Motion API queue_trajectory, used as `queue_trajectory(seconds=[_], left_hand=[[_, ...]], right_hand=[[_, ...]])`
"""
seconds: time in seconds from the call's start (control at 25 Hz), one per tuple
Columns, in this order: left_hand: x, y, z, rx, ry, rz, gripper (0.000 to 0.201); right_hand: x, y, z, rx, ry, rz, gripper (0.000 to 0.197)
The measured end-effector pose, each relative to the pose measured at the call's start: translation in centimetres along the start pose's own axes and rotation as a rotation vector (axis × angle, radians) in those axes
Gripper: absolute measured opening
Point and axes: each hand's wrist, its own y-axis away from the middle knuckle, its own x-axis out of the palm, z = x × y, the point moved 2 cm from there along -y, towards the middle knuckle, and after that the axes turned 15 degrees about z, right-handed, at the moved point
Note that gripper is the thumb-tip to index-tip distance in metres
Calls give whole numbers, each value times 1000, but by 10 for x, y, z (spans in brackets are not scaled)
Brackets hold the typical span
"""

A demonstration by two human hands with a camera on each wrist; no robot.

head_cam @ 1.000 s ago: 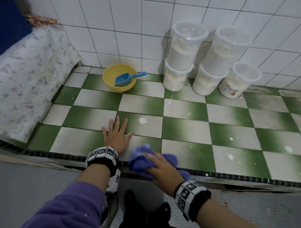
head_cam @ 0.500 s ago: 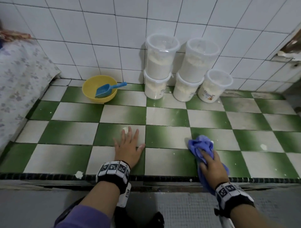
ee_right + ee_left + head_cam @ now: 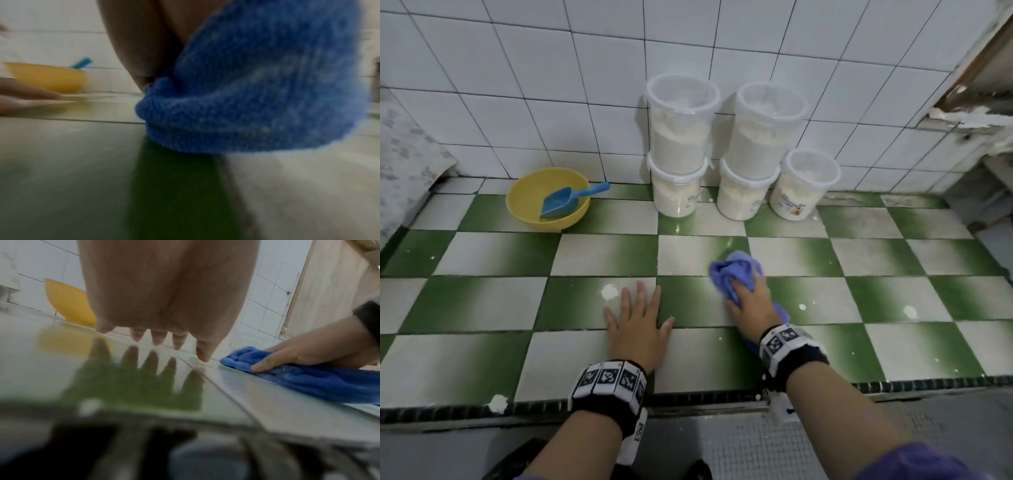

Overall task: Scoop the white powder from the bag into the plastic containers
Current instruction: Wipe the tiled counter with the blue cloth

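Right hand is pressed on a crumpled blue cloth over the green-and-white tiled worktop, grip closed on it; left hand laid flat, fingers apart. Five lidded clear plastic containers of white powder are stacked at the wall; a far sweep could topple them, and powder spots could be smeared.

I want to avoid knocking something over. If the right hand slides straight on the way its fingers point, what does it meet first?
Probably the lower left container; the right hand, gripping the cloth, points slightly leftward, though depth is uncertain.
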Motion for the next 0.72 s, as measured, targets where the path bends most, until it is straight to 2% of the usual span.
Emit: queue_trajectory(seconds=[0.08, 0.16, 0.24, 0.36, 0.48, 0.56, 0.64, 0.72], left_hand=[[-1, -5, -8, 4, 1, 4, 64], [0, -8, -20, 5, 1, 25, 64], [1, -9, -28, -13, -2, 28, 64], [0, -8, -50, 12, 14, 42, 65], [-5, -7, -78, 78, 10, 41, 66], [-12, -11, -96, 115, 20, 20, 67], [-21, -20, -110, 146, 2, -1, 68], [-24, -31, -115, 146, -26, 9, 67]], right_hand=[[21, 31, 17, -129, -17, 84, 57], [34, 76, 7, -230, -32, 138, 63], [31, 112, -29, -206, -20, 133, 56], [-2, 135, -100, 21, -36, 17, 46], [-44, 139, -170, 306, -67, -111, 52], [-70, 136, -211, 420, -93, -196, 54], [-88, 127, -239, 520, -143, -246, 52], [-90, 115, -247, 595, -181, -247, 53]])
